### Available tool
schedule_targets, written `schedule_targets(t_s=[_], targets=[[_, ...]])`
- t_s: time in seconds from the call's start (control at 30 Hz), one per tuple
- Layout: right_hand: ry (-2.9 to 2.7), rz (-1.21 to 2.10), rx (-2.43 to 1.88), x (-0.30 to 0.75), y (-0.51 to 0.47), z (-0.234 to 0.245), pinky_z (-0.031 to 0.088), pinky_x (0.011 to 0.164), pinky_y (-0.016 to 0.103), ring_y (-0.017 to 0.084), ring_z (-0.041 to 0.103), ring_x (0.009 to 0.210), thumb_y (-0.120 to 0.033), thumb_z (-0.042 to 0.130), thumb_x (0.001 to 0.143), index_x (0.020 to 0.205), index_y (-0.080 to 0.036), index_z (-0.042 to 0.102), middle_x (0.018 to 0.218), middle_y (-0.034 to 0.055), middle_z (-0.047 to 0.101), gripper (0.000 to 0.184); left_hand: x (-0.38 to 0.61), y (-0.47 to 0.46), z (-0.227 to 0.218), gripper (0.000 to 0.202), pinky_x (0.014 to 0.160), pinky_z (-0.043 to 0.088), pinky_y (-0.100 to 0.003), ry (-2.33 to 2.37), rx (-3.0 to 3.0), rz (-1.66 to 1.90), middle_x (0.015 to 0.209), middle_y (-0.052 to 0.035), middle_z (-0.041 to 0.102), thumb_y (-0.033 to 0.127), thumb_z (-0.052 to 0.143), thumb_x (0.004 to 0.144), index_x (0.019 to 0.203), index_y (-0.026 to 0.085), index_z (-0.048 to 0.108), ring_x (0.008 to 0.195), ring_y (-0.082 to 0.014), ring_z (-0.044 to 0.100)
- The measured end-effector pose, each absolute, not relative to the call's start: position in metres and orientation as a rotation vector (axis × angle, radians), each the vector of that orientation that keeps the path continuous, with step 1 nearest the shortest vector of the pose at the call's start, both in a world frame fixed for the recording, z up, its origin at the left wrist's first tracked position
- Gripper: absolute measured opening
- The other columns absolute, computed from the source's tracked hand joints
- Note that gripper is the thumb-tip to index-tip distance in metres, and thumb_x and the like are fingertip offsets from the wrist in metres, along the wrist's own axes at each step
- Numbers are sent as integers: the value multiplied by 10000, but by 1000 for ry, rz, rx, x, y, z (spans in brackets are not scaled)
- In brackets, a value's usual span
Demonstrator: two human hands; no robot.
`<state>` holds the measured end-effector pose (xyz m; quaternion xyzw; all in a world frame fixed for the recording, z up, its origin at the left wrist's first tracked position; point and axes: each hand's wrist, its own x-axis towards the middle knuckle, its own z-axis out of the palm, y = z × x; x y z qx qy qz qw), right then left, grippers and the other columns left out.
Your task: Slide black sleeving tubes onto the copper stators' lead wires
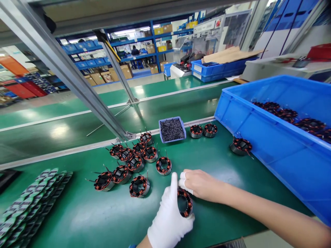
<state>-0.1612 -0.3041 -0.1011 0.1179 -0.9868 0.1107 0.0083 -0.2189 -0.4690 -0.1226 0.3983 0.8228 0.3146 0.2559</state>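
Note:
In a white glove, my left hand (172, 215) grips a motor stator (190, 206) with copper windings, thumb and fingers around its ring. My right hand (198, 184), with white covers on some fingertips, is closed at the stator's upper edge. What its fingers pinch there is hidden. Just beyond stands another stator (163, 166), and a group of several more stators (136, 163) with wire leads sticking up spreads to the left. A small purple tray (160, 132) full of short black tubes sits behind them.
On the right a big blue bin (261, 144) holds several stators, with a loose stator (241, 146) beside it. Two stators (203, 131) stand right of the tray. Stacked green circuit-board panels (33, 203) lie at left. A metal post (77, 82) rises at the bench's back edge.

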Motion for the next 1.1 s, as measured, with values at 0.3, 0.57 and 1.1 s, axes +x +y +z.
schedule_targets(t_s=[0.3,0.57,1.1], targets=[[-3123,581,-58,-147,-328,-93,316,567,251,149,476,641,-195,398,872,791,-157,557,753,40,534,183,-211,-468,-130,946,869,344,-377,2313,1107,895,1072,-115,467,221,556,601,1360,151,-4,986,-269,468],[-3193,393,-8,-144,-336,-99,335,549,270,181,484,641,-28,401,720,707,-133,596,677,77,542,222,-207,-465,-128,941,841,365,-359,2322,1069,892,1057,-113,477,228,571,621,1363,158,-3,962,-264,485],[-2503,1305,-378,-115,-339,-109,433,746,259,149,536,823,-170,496,831,1008,-218,620,917,35,594,222,-261,-458,-95,214,755,424,-273,1745,905,1132,835,-22,616,284,463,786,860,143,607,802,-165,534]])
